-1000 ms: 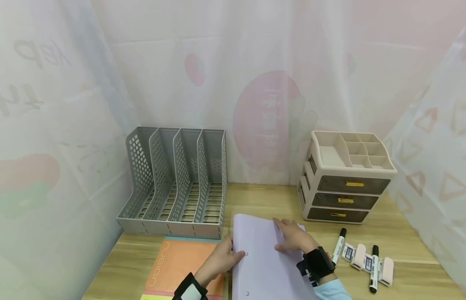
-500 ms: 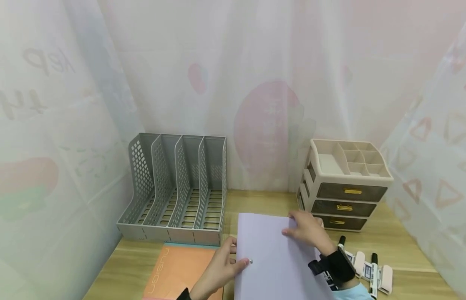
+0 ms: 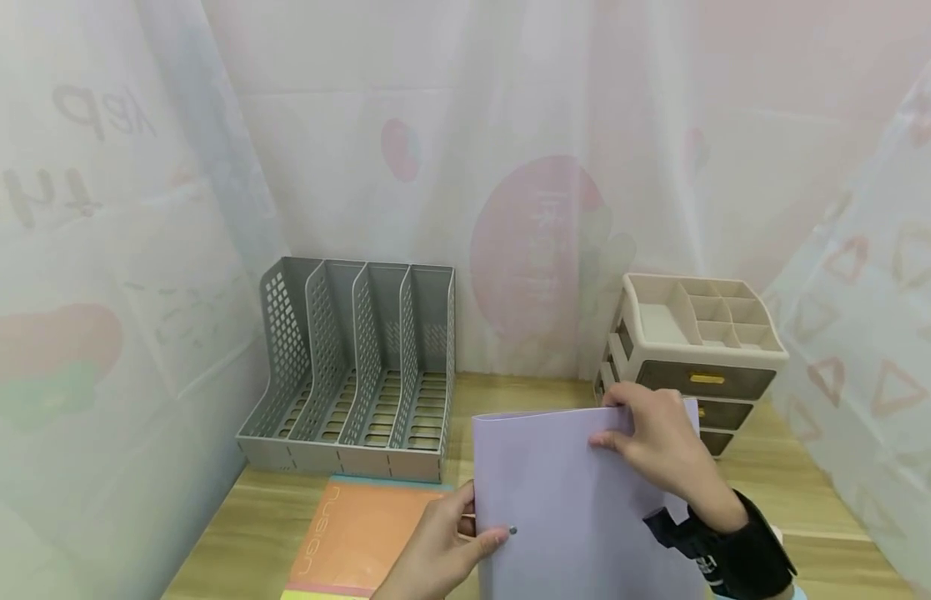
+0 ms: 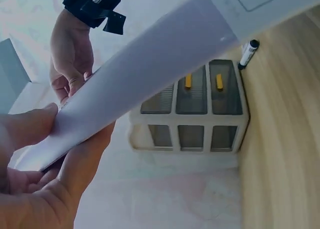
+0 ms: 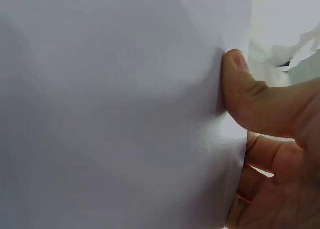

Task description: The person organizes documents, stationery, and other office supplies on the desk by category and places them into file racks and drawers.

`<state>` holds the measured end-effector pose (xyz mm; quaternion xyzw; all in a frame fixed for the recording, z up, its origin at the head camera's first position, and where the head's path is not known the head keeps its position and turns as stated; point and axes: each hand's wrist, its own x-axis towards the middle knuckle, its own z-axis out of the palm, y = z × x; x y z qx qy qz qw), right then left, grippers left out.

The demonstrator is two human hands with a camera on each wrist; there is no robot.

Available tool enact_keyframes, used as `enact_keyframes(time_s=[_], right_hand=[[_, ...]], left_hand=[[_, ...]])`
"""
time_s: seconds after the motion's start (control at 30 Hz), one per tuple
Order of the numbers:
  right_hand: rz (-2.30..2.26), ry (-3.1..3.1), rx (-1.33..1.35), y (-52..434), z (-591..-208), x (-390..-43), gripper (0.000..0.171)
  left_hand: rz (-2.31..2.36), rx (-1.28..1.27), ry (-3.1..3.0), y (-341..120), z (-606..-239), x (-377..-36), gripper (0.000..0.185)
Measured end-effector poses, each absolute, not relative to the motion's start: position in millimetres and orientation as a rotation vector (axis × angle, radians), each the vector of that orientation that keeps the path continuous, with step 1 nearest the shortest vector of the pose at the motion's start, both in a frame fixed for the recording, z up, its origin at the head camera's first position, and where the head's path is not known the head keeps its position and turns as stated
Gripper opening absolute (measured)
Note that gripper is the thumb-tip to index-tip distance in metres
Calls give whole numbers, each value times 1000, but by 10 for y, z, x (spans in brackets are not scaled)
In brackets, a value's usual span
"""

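A light purple folder (image 3: 563, 492) with a small round rivet near its spine is tilted up in front of me. My left hand (image 3: 444, 542) pinches its left spine edge, thumb on the front cover and fingers behind. My right hand (image 3: 668, 437) grips the top edge toward the right, with the thumb on the cover. In the left wrist view, the spine of the folder (image 4: 145, 69) runs between the left hand's (image 4: 70, 174) thumb and fingers, above the wooden tabletop. Close up in the right wrist view, the right thumb and fingers (image 5: 280, 114) clasp the folder's edge.
A grey file rack (image 3: 352, 458) with several upright slots stands at the back left. An orange notebook (image 3: 360, 533) lies in front of it. Behind the right hand is a beige drawer box (image 3: 708, 354). The left wrist view shows a marker (image 4: 248, 54) on the table (image 4: 285, 139).
The folder has been raised and tilted more upright, shifting slightly right. My right hand has moved up and right with it, and the wrist and folder now cover the markers in the head view.
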<state>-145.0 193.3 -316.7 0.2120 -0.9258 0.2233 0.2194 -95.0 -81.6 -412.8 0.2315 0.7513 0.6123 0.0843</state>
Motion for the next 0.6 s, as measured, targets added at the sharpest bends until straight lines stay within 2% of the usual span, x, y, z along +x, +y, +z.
enact_keyframes(time_s=[0.23, 0.5, 0.6], right_hand=[[622, -2455, 621, 1841, -2962, -1311, 39], [627, -2282, 715, 1757, -2788, -1221, 48], [632, -2240, 733, 1718, -2737, -1223, 50]], left_hand=[[1712, 1001, 2373, -872, -3988, -798, 51], [1698, 865, 2446, -886, -3890, -677, 58], [1687, 858, 2510, -896, -3898, -659, 46]])
